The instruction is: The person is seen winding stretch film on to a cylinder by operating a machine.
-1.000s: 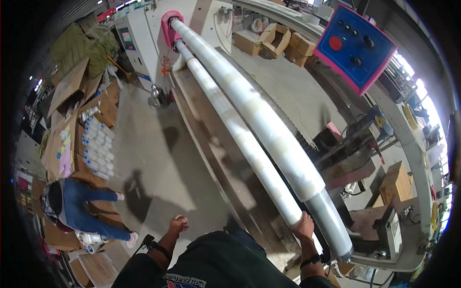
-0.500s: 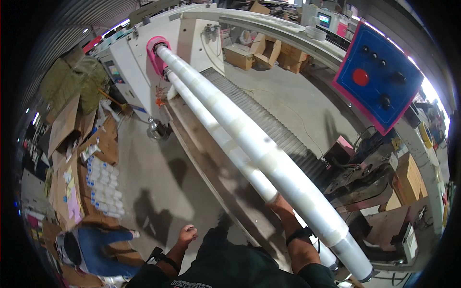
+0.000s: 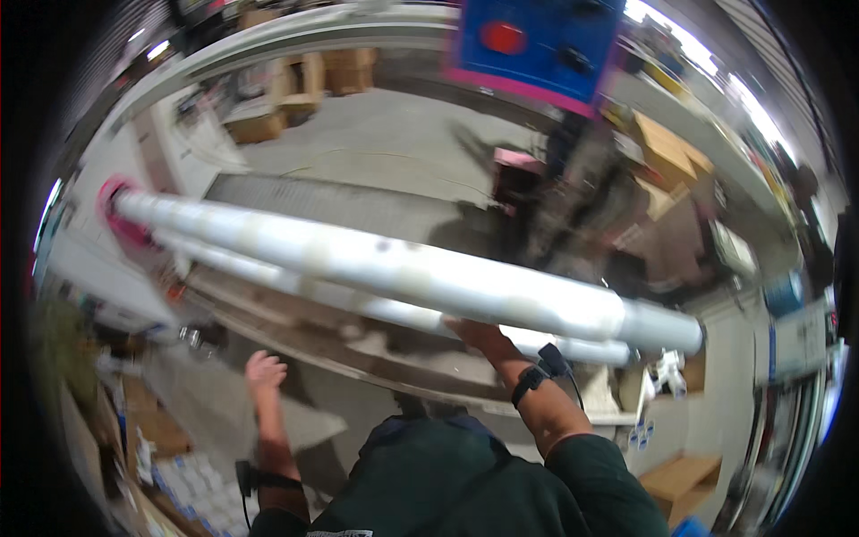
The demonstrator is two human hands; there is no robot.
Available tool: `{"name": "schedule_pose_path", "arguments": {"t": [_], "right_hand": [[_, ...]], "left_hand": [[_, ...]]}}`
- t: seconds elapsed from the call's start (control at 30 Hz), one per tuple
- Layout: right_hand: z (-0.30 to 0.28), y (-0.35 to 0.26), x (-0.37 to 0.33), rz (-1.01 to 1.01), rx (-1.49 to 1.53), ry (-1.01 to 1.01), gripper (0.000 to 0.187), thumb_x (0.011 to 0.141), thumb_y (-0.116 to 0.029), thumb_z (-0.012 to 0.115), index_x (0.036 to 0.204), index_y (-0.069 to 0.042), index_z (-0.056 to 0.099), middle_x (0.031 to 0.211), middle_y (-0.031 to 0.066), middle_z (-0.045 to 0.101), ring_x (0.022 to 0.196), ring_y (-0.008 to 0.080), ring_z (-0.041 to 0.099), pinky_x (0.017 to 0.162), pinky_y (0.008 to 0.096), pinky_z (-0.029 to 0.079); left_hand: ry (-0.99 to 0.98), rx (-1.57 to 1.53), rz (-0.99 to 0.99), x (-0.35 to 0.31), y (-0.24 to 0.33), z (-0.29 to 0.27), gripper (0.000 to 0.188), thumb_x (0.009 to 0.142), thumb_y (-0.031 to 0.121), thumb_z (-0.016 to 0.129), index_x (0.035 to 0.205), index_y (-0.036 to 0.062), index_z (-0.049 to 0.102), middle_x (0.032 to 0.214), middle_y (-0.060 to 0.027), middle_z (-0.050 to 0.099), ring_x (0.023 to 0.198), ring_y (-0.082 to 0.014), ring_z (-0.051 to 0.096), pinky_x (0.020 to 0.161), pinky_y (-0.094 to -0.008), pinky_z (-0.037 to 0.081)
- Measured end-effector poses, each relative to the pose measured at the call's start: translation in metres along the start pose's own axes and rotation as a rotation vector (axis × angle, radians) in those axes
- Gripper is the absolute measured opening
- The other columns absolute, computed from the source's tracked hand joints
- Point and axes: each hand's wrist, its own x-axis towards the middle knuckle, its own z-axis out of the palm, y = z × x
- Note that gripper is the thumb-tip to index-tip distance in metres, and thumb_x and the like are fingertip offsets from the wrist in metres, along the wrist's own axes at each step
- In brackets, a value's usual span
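Two long white rolls run across a machine. The thicker upper roll passes above and beyond the thinner lower roll. My right hand is at the lower roll, just under the upper one. It seems to touch the lower roll, but its fingers are mostly hidden and blurred. Over the floor, in front of the machine's near edge, my left hand is raised with its fingers apart and nothing in it. Both rolls meet a pink-edged end mount at the far left.
A blue control panel with a pink border hangs beyond the rolls. Open cardboard boxes stand on the floor behind the machine. At lower left are white rolled pieces and cardboard. A brown box lies at lower right.
The view has swung to the right, so the rolls now lie more level across it. My left hand's fingers have opened out. The right hand stays at the lower roll.
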Motion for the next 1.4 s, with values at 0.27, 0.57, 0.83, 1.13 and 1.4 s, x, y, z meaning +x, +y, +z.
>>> {"name": "schedule_pose_path", "arguments": {"t": [0.27, 0.57, 0.83, 1.13, 1.4], "right_hand": [[-0.032, 0.063, -0.131, 0.400, -0.323, 0.347, 0.046, 0.069, -0.033, 0.071, 0.105, -0.007, 0.060, 0.106, 0.0136, 0.061, 0.107, 0.0303, 0.054, 0.098, 0.0476, 0.036], [-0.022, 0.064, -0.232, 0.468, 0.151, 0.174, 0.068, 0.077, -0.030, 0.066, 0.134, -0.005, 0.040, 0.123, 0.0235, 0.052, 0.116, 0.0371, 0.049, 0.098, 0.0425, 0.040], [0.102, 0.091, -0.431, 0.936, 0.398, -0.008, 0.064, 0.073, -0.035, 0.070, 0.124, 0.000, 0.053, 0.120, 0.0206, 0.059, 0.113, 0.0348, 0.055, 0.096, 0.0399, 0.043], [0.197, 0.024, -0.527, 1.635, 1.401, 0.607, 0.022, 0.080, -0.017, 0.066, 0.098, -0.005, 0.063, 0.081, 0.0048, 0.060, 0.070, 0.0200, 0.060, 0.055, 0.0304, 0.046], [0.172, 0.030, -0.485, 1.617, 1.378, 0.578, 0.020, 0.083, -0.018, 0.064, 0.099, -0.007, 0.061, 0.087, 0.0046, 0.062, 0.076, 0.0189, 0.064, 0.063, 0.0297, 0.052]], "left_hand": [[-0.018, 0.234, 0.474, 0.064, 0.189, 0.117, 0.039, 0.095, 0.013, 0.051, 0.129, -0.0039, 0.043, 0.118, -0.0152, 0.056, 0.103, -0.0211, 0.058, 0.088, -0.0310, 0.047], [-0.527, 0.309, 1.182, -0.030, 0.346, 0.366, 0.049, 0.091, 0.014, 0.057, 0.135, 0.0005, 0.041, 0.132, -0.0148, 0.050, 0.122, -0.0229, 0.049, 0.104, -0.0350, 0.037], [-0.429, 0.607, 1.743, -0.032, 0.412, 0.514, 0.065, 0.083, 0.049, 0.063, 0.134, 0.0137, 0.046, 0.131, -0.0159, 0.051, 0.120, -0.0300, 0.051, 0.101, -0.0420, 0.041], [-0.437, 0.631, 1.918, -0.018, 0.425, 0.582, 0.066, 0.082, 0.056, 0.060, 0.129, 0.0102, 0.051, 0.127, -0.0153, 0.054, 0.118, -0.0307, 0.052, 0.099, -0.0393, 0.041], [-0.509, 0.568, 1.602, -0.001, 0.457, 0.605, 0.045, 0.090, 0.044, 0.056, 0.117, 0.0099, 0.061, 0.109, -0.0121, 0.066, 0.097, -0.0250, 0.065, 0.087, -0.0351, 0.049]]}}
